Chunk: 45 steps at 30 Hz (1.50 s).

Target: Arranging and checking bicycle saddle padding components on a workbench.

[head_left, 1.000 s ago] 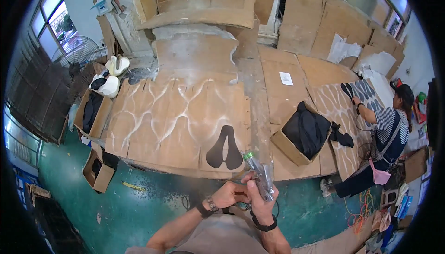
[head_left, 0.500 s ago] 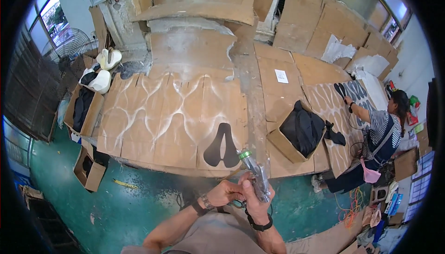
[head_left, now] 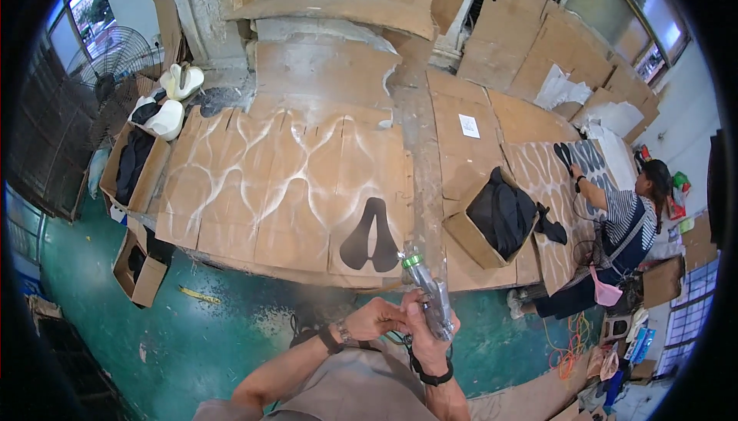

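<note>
My right hand [head_left: 424,327] grips a clear plastic bottle [head_left: 427,296] with a green ring at its neck, tilted up and to the left. My left hand [head_left: 379,318] touches the bottle's lower part beside the right hand. In front of them, a black saddle-shaped piece [head_left: 370,238] lies on a cardboard-covered table [head_left: 261,183] marked with white spray outlines.
An open cardboard box of black pieces [head_left: 496,217] sits on the table to the right. Another person [head_left: 619,225] works over a sprayed board at far right. Boxes [head_left: 134,167] stand left of the table on the green floor, with a fan [head_left: 115,52] behind. Cardboard sheets lean at the back.
The view has shifted slightly closer to the table. Both hands stay together on the bottle, which has tilted a little more upright.
</note>
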{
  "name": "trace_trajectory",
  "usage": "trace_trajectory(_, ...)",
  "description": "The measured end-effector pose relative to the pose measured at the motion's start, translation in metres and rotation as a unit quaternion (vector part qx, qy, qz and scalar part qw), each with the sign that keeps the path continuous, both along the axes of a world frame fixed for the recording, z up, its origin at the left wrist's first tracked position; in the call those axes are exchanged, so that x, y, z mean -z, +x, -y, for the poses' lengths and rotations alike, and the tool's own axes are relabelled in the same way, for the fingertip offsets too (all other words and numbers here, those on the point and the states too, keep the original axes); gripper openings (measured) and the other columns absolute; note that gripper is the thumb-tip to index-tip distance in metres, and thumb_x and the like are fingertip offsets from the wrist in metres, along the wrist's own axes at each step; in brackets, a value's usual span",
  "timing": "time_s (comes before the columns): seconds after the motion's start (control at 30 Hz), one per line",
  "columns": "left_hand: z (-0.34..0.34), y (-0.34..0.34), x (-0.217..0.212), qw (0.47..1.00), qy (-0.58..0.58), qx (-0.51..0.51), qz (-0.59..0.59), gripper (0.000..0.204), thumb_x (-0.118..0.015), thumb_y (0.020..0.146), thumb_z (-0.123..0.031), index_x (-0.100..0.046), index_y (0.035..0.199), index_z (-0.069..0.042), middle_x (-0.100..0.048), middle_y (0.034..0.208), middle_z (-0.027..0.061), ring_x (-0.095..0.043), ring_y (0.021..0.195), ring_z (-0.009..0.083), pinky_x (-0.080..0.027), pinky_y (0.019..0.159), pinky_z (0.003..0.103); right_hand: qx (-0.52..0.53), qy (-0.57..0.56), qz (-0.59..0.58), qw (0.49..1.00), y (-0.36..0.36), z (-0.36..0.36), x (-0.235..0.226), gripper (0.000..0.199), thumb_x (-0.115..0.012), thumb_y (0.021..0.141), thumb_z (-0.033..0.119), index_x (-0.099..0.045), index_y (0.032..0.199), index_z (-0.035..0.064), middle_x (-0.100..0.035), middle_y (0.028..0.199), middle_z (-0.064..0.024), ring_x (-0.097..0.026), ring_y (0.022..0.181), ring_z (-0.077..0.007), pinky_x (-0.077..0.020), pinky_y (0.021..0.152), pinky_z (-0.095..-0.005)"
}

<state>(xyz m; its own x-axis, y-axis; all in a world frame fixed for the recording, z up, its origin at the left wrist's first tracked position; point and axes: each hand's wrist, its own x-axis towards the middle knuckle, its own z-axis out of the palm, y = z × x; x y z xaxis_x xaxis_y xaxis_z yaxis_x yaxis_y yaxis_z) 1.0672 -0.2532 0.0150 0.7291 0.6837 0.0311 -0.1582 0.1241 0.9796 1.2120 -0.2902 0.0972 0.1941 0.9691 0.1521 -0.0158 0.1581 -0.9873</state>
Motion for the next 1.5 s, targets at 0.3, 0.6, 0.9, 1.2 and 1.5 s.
trace_trajectory(0.3,-0.018,-0.020,-0.018,0.978,0.151,0.033,-0.142,0.028,-0.069,0.093,-0.022,-0.076,0.113,-0.005,-0.076,0.104,0.0150,-0.071,0.103,0.0345,-0.054,0.093,0.042,-0.040,0.031,0.220,0.974,0.049,0.006,-0.020,0.058,-0.073,0.088,-0.005,-0.056,0.143,-0.0031,-0.074,0.102,-0.0151,-0.073,0.089,-0.0230,-0.0573,0.081,-0.0354)
trace_trajectory(0.6,-0.060,0.013,0.143,0.802,0.272,-0.052,-0.529,0.080,-0.087,0.078,-0.035,-0.052,0.149,-0.020,-0.044,0.153,0.0235,-0.042,0.141,0.0432,-0.038,0.117,0.051,-0.046,-0.032,0.297,0.953,0.098,0.063,0.005,0.057,-0.073,0.086,-0.004,-0.057,0.141,-0.0046,-0.073,0.104,-0.0177,-0.073,0.093,-0.0266,-0.0558,0.085,-0.0343)
trace_trajectory(0.9,-0.046,0.022,0.191,0.750,0.330,-0.165,-0.549,0.070,-0.085,0.079,-0.026,-0.059,0.142,-0.012,-0.052,0.149,0.0221,-0.049,0.135,0.0419,-0.042,0.109,0.053,0.062,-0.186,-0.056,0.979,0.131,0.023,0.022,0.033,-0.069,0.099,0.015,-0.066,0.128,-0.0009,-0.073,0.102,-0.0069,-0.056,0.071,-0.0067,-0.0449,0.063,-0.0242)
trace_trajectory(1.2,0.007,0.117,0.006,0.941,-0.112,0.267,-0.175,0.041,-0.072,0.099,-0.026,-0.065,0.134,-0.006,-0.073,0.122,0.0094,-0.068,0.101,0.0144,-0.054,0.092,0.033,0.109,-0.126,-0.146,0.975,0.162,-0.027,0.033,0.030,-0.070,0.099,0.024,-0.066,0.120,0.0025,-0.073,0.095,-0.0083,-0.052,0.058,-0.0059,-0.0398,0.050,-0.0231)
trace_trajectory(1.5,0.001,0.152,0.013,0.941,-0.311,0.106,0.085,0.061,-0.075,0.095,-0.012,-0.044,0.146,-0.001,-0.059,0.134,0.0054,-0.056,0.124,0.0148,-0.046,0.107,0.035,0.119,-0.020,-0.165,0.979,0.143,-0.082,0.012,0.026,-0.067,0.101,0.011,-0.065,0.124,-0.0004,-0.073,0.096,-0.0071,-0.056,0.062,-0.0066,-0.0446,0.054,-0.0237)
